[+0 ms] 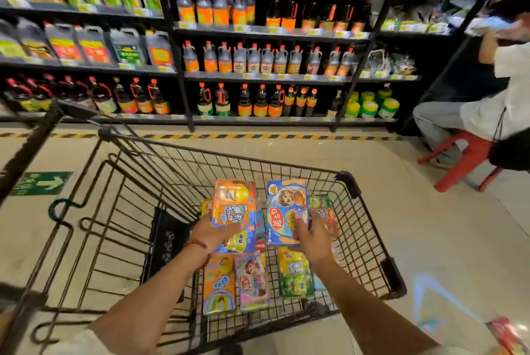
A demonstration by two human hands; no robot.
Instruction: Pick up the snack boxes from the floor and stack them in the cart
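Your left hand point(213, 232) grips an orange snack box point(233, 202) by its lower end, fingers curled beneath it, holding it over the wire shopping cart point(370, 228). Just to its right, your right hand point(311, 235) lies on a blue snack box point(286, 211) with a cartoon face, fingers spread across its lower half and thumb seemingly at its edge; whether you are clasping it or only pressing on it is hard to tell. Both boxes sit above more snack boxes already in the basket: an orange one point(218, 286), a pink one point(252, 280) and a green one point(295, 275) lie side by side nearer you. Another red package point(506, 336) lies on the floor at the lower right. Beyond the cart stand shelves of sauce bottles point(258, 59), and a person sits on a red stool point(461, 159) at the right.
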